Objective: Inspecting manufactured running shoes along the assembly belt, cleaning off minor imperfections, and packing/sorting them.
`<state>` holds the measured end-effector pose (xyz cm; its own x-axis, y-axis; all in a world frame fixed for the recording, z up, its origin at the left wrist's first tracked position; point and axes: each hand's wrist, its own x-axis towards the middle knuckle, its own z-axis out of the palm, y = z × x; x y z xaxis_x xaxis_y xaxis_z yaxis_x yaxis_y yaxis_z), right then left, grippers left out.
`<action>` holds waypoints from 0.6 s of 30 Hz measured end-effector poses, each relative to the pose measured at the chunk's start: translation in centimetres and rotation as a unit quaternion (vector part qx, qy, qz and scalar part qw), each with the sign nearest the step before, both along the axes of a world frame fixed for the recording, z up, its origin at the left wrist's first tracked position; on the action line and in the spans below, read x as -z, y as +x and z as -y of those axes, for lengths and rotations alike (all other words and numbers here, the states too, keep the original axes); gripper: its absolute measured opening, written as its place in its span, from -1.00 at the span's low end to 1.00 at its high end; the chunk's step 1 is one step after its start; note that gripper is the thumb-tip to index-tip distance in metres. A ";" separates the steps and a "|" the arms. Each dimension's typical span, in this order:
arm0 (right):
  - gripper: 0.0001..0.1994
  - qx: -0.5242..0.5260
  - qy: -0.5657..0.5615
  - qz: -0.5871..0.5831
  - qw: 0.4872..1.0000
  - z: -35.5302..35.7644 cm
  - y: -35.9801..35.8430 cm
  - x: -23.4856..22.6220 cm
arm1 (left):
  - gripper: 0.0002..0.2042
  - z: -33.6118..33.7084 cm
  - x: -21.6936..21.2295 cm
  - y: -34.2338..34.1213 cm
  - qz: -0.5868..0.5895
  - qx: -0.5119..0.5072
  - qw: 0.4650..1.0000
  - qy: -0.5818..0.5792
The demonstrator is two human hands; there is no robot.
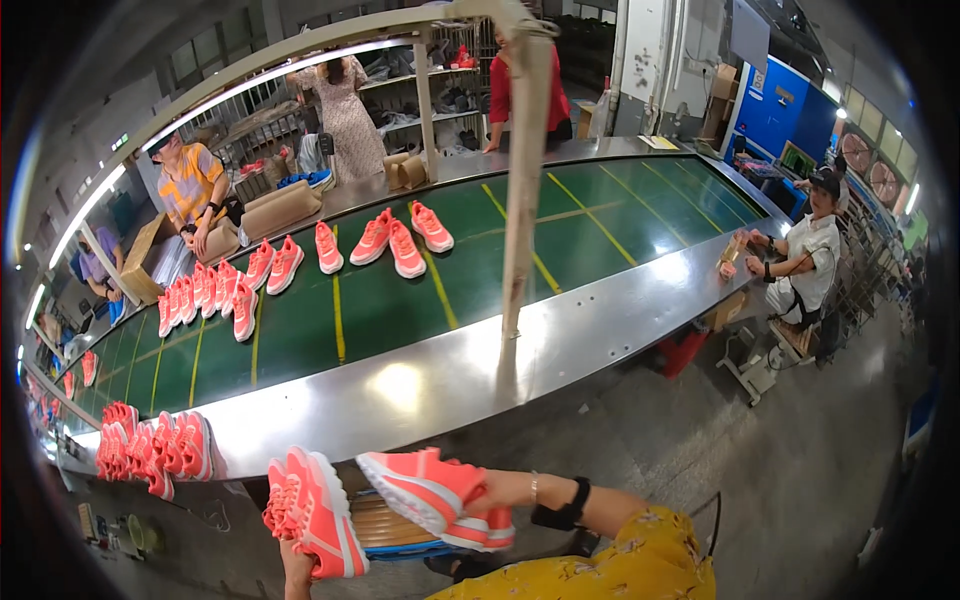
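Observation:
Close to the metal edge of the conveyor table, my left hand is closed round coral-pink sneakers with white soles, held side by side with toes up. My right hand reaches into the opening of another coral sneaker, its white sole tilted toward the left; the fingers are hidden inside. A further coral sneaker hangs just under that hand; how it is held cannot be seen. Behind both hands shows a brown slatted stool seat with a blue rim.
A cluster of coral sneakers stands on the steel ledge at left. More sneakers sit on the green belt. A white post rises from the ledge. One co-worker sits at right; others stand across the belt.

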<state>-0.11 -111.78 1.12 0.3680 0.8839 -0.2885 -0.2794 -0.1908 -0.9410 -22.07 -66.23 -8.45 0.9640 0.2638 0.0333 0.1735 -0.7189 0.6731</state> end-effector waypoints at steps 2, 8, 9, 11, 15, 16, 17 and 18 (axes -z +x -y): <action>-0.53 0.028 0.011 0.008 1.000 8.6 -1.0 1.4 | -0.69 14.0 -7.6 2.9 0.023 -0.031 0.979 -0.201; -0.52 0.163 -0.057 0.083 0.981 30.7 -2.6 2.5 | -0.60 31.5 -4.7 8.8 -0.059 0.092 0.969 -0.220; -0.51 0.196 -0.067 0.136 0.969 34.2 -2.2 2.8 | -0.62 32.5 -2.3 10.2 -0.058 0.186 0.978 -0.077; -0.50 0.232 -0.119 0.139 0.955 41.2 -2.0 4.3 | -0.60 39.7 -5.0 14.8 -0.087 0.232 0.953 -0.176; -0.49 0.275 -0.213 0.147 0.926 49.5 0.7 0.6 | -0.64 50.9 -7.4 23.4 -0.056 0.287 0.920 -0.262; -0.54 0.290 -0.231 0.163 0.915 51.4 1.4 0.6 | -0.64 51.9 -6.6 25.4 -0.057 0.288 0.919 -0.264; -0.54 0.287 -0.234 0.163 0.914 52.4 2.2 0.5 | -0.70 52.5 -4.9 27.5 -0.074 0.305 0.929 -0.197; -0.55 0.358 -0.194 0.104 0.908 53.3 3.1 0.2 | -0.75 52.9 -3.3 29.4 -0.090 0.320 0.934 -0.129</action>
<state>2.97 -165.06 0.93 0.8899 0.2442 -0.3853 -0.2863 -0.3586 -0.8885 7.37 -119.15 -5.18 0.9108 -0.3917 -0.1306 -0.1087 -0.5326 0.8394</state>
